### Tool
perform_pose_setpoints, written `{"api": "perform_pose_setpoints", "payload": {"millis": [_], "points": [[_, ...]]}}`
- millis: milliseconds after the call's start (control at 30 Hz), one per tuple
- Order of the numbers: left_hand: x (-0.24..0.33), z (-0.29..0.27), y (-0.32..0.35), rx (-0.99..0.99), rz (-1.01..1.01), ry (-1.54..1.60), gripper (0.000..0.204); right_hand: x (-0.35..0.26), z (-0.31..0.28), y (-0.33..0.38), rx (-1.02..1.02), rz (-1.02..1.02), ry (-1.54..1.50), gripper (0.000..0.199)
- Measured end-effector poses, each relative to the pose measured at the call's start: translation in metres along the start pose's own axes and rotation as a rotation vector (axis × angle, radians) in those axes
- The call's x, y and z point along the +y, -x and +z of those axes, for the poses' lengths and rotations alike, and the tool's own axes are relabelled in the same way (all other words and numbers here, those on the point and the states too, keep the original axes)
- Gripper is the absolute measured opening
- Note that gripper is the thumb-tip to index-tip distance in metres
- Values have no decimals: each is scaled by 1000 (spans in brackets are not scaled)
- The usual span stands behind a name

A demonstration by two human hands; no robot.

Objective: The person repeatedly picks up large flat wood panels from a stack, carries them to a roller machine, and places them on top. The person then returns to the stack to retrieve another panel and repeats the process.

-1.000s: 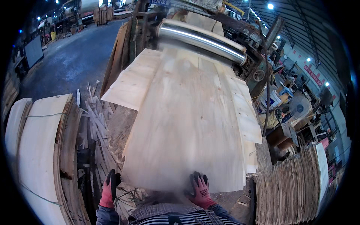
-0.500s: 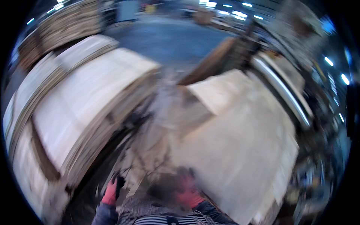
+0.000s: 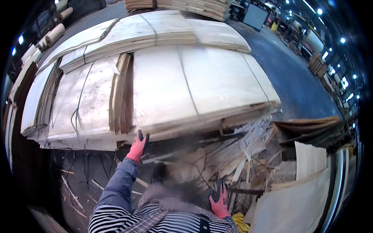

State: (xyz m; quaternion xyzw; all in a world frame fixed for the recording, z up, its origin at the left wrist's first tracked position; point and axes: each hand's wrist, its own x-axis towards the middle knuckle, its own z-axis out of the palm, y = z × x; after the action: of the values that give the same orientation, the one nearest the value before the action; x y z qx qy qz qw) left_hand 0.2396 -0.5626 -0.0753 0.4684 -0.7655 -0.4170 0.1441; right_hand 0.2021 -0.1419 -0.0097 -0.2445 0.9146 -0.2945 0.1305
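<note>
In a pink glove with dark fingertips, my left hand (image 3: pixel 138 148) reaches forward to the near edge of a stack of pale wood veneer sheets (image 3: pixel 217 79). Its fingers are apart and hold nothing; whether they touch the edge I cannot tell. Straps cross the stack, and a narrow dark gap separates it from another strapped veneer stack (image 3: pixel 87 99) on the left. Lower right, my right hand (image 3: pixel 220 201), gloved alike, is raised near my body above wood scraps. Its fingers are spread with nothing in them.
Broken veneer strips (image 3: pixel 243 149) litter the floor before the stack. At the right lie a large veneer sheet (image 3: pixel 291 204) and a shiny metal roller (image 3: pixel 339 186). A yellow crumpled thing (image 3: pixel 241 222) is by my right forearm. More veneer piles (image 3: pixel 206 7) stand far off.
My view has swung left, so the stacks now lie straight ahead and the big sheet sits at the right. My left hand has stretched forward to the stack's edge.
</note>
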Motion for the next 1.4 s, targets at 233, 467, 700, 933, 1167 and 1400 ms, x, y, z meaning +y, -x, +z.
{"api": "perform_pose_setpoints", "payload": {"millis": [233, 467, 700, 933, 1167, 1400], "points": [[-21, 10, -181, -145, -356, 9, 84, -81, 57, -128, -10, -44, 81, 70], [50, -66, -164, -176, -383, 383, 74, -80, 144, -245, -206, 254, -701, 55], [50, -60, -191, -458, 0, 869, 37, -237, 111, -337, -565, 260, -2056, 71], [44, -59, -171, -475, -318, 1078, 33, -261, 122, -363, -64, 536, -1678, 47], [23, -69, -67, -921, 102, 786, 57, -121, 71, -268, -111, 339, -1467, 46], [-27, 54, -15, -1002, -262, 1338, 84, -142, -192, -121, 87, 593, -977, 29]]}}
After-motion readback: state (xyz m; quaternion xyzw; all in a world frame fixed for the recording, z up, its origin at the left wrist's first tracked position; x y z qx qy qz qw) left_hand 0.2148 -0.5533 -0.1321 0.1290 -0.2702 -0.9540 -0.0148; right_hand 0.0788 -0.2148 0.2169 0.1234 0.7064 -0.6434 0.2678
